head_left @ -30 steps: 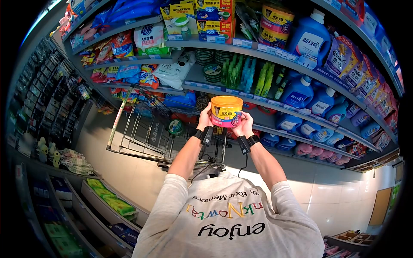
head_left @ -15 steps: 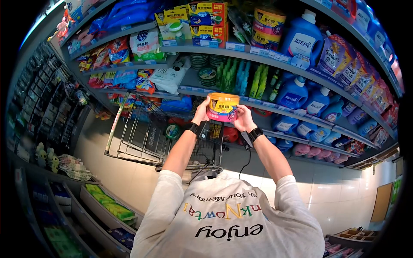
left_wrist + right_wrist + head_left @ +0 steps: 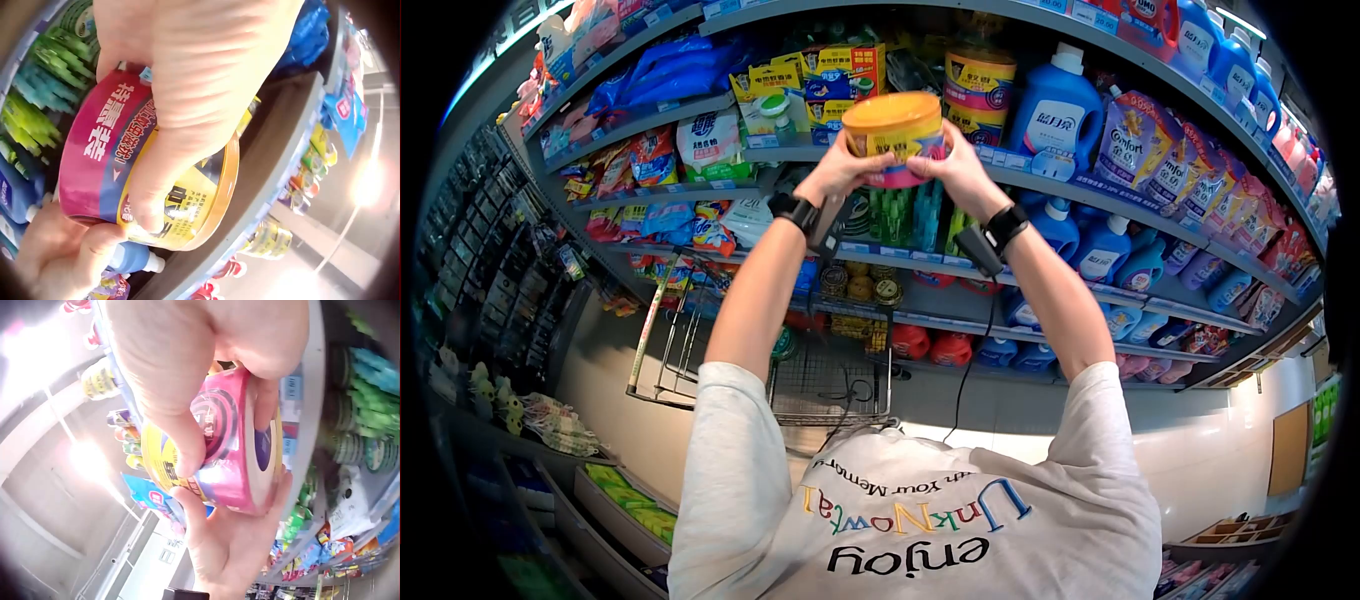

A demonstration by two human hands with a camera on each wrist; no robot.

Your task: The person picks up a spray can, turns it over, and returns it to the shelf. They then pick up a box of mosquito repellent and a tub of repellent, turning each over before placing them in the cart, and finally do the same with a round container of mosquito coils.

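Note:
A round tub of mosquito coils (image 3: 897, 112), with an orange lid and a yellow and pink wrapper, is held up in front of the shelves. My left hand (image 3: 840, 170) grips its left side, the thumb lying across the front in the left wrist view. On the other side my right hand (image 3: 966, 178) holds it, thumb also on the front. Fingers of both hands wrap beneath the tub, as the right wrist view shows of its base (image 3: 265, 450). Similar tubs (image 3: 980, 95) stand stacked on the shelf just behind and to the right.
Mosquito-repellent boxes (image 3: 845, 75) and a big blue detergent bottle (image 3: 1056, 112) share that upper shelf. Green spray bottles (image 3: 890, 218) line the shelf below. A wire shopping cart (image 3: 820, 385) stands below my arms. Tissue packs (image 3: 628, 500) fill a low bin behind left.
Both hands have raised the tub from over the cart to the upper shelf's height, arms stretching further out. The head view has tilted up, showing more of the top shelf.

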